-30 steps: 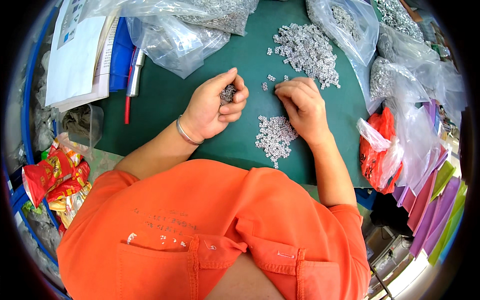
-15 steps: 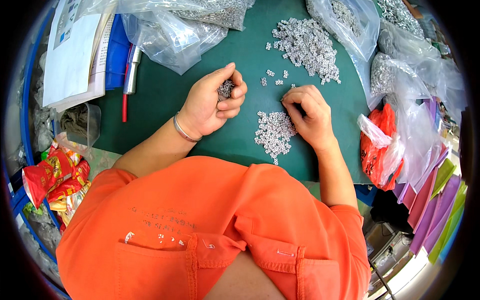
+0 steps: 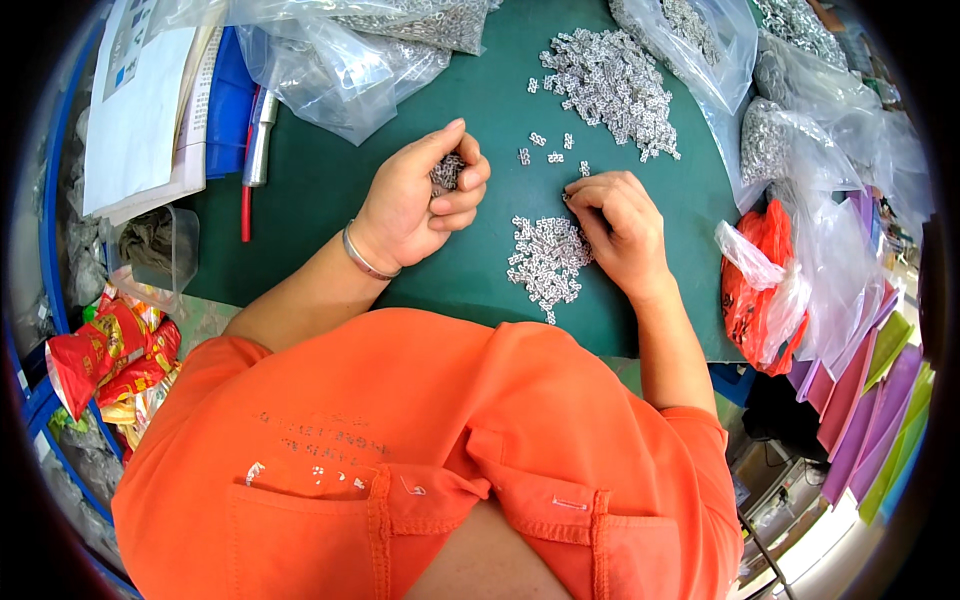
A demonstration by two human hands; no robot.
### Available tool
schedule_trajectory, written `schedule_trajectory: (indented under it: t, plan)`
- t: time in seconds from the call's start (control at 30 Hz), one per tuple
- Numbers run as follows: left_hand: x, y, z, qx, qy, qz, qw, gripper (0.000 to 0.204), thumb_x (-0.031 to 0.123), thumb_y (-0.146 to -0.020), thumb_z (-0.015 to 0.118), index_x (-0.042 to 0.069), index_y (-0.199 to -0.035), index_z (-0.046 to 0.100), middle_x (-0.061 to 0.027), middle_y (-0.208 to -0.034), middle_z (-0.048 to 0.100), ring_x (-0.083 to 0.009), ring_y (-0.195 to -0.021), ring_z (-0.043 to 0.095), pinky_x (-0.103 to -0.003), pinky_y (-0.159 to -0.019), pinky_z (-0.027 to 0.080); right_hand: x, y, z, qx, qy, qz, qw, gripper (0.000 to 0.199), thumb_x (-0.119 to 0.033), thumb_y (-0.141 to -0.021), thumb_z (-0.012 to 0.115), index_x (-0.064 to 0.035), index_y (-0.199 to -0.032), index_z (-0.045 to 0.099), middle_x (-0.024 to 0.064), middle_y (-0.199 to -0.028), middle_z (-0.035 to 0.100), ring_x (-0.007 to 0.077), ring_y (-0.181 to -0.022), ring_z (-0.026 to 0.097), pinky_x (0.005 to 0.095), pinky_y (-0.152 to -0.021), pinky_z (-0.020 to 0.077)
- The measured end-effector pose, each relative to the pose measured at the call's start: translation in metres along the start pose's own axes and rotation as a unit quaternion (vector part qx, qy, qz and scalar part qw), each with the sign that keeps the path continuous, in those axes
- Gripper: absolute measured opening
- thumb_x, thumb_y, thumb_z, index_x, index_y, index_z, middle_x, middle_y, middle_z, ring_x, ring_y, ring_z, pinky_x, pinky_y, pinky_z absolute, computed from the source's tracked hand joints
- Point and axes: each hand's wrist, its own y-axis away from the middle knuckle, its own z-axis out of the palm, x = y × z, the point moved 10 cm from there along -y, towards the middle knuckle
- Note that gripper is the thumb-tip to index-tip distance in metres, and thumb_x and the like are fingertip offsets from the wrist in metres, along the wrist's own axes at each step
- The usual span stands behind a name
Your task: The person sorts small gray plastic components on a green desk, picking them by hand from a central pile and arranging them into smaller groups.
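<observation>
My left hand [image 3: 415, 200] is curled around a clump of small silvery metal parts [image 3: 447, 172], which shows between the thumb and fingers. My right hand [image 3: 622, 225] rests over the green tabletop with thumb and fingertips pinched; a tiny bit of metal seems to show at the tips, too small to make out fully. Just left of that hand lies a near pile of flat, S-like metal parts [image 3: 548, 262]. Several single parts [image 3: 555, 157] are scattered beyond it. Farther off is a larger pile of similar parts [image 3: 615, 90].
Clear plastic bags [image 3: 340, 75] lie at the back left, with more bags of metal parts [image 3: 765, 140] at the right. A red plastic bag [image 3: 750, 300] hangs over the right edge. Papers [image 3: 140, 120], a red pen [image 3: 246, 215] and a clear container [image 3: 185, 250] sit left.
The whole view has shifted slightly. Both hands keep nearly the same pose and place; no part has visibly been moved between the piles.
</observation>
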Motion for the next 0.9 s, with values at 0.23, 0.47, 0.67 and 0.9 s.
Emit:
schedule_trajectory:
  t: [0.23,0.47,0.67,0.9]
  plan:
    - [0.0,0.001,-0.001,0.0,0.0,-0.002,1.0,0.034,0.031,-0.108,0.036,0.009,-0.09,0.054,-0.0023,-0.076,0.05,-0.0056,-0.046,0.03,-0.019,-0.039,0.024,0.004,0.004,-0.009,0.009,-0.119,0.065,0.991,0.015,0.01,-0.078,0.068,-0.0014,-0.087,0.065,0.0091,-0.088,0.069,0.0239,-0.081,0.067,0.0307,-0.071,0.0534]
    - [-0.001,0.0,0.001,-0.002,-0.001,-0.004,1.0,0.034,0.031,-0.108,0.036,0.009,-0.09,0.054,-0.0024,-0.075,0.05,-0.0058,-0.046,0.031,-0.02,-0.039,0.024,0.026,-0.009,-0.005,0.021,-0.034,0.091,0.995,0.015,0.008,-0.076,0.069,-0.0026,-0.086,0.065,0.0089,-0.089,0.068,0.027,-0.083,0.065,0.0331,-0.073,0.0528]
    - [0.0,-0.001,0.0,0.007,-0.007,-0.003,1.0,0.034,0.031,-0.108,0.035,0.009,-0.089,0.053,-0.0023,-0.075,0.051,-0.0058,-0.046,0.031,-0.02,-0.039,0.024,-0.004,-0.033,0.005,-0.019,-0.052,0.02,0.998,0.017,0.008,-0.076,0.068,-0.0021,-0.089,0.066,0.0108,-0.088,0.067,0.0273,-0.082,0.065,0.0337,-0.073,0.053]
    - [0.0,0.001,0.001,0.008,0.0,-0.004,1.0,0.034,0.031,-0.108,0.035,0.009,-0.089,0.053,-0.0019,-0.075,0.051,-0.0055,-0.046,0.031,-0.02,-0.039,0.024,0.012,-0.028,0.004,-0.041,-0.105,0.082,0.99,0.015,0.006,-0.077,0.068,-0.0012,-0.089,0.066,0.0119,-0.086,0.067,0.0263,-0.076,0.065,0.0329,-0.065,0.0522]
